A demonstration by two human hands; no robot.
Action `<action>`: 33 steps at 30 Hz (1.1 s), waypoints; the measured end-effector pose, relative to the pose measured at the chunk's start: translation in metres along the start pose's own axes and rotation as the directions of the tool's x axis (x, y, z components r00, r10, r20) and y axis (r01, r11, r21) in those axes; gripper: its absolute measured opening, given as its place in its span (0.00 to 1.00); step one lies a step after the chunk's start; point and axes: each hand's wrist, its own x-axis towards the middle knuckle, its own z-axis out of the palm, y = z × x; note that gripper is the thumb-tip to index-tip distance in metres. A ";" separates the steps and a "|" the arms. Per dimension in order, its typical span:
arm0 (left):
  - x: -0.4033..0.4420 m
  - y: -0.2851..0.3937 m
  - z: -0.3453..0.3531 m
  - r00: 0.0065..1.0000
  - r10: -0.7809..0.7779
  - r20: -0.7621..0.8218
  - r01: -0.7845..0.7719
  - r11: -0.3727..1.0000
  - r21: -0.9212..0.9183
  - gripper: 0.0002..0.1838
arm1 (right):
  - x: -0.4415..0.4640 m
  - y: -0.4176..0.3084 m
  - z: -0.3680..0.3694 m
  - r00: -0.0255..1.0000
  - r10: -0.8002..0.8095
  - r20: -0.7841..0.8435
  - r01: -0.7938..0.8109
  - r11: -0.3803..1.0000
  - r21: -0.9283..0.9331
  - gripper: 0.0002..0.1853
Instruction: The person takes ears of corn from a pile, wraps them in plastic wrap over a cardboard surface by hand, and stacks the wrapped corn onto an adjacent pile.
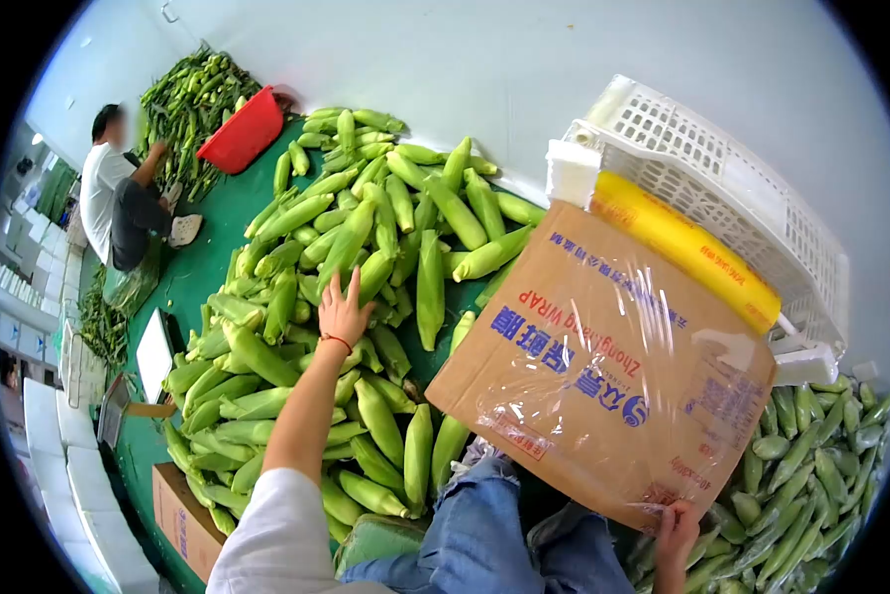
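My left hand reaches over a big heap of green corn ears in husk, fingers spread, close to one ear just beyond the fingertips. My right hand is at the lower right edge of a cardboard box covered with clear film, its fingers bent against the film and the corner; whether they grip it is hard to see. A yellow roll of wrap lies along the far edge of the box.
White perforated crates stand behind the box. Wrapped corn is piled at the lower right. A person sits at the far left near a red basin and another corn pile. A cardboard box is at the lower left.
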 end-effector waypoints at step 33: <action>-0.058 0.201 -0.174 0.796 0.581 -0.169 -0.495 0.465 -0.734 0.06 | 0.132 -0.115 0.020 0.822 -0.532 -0.203 0.432 0.815 -0.386 0.25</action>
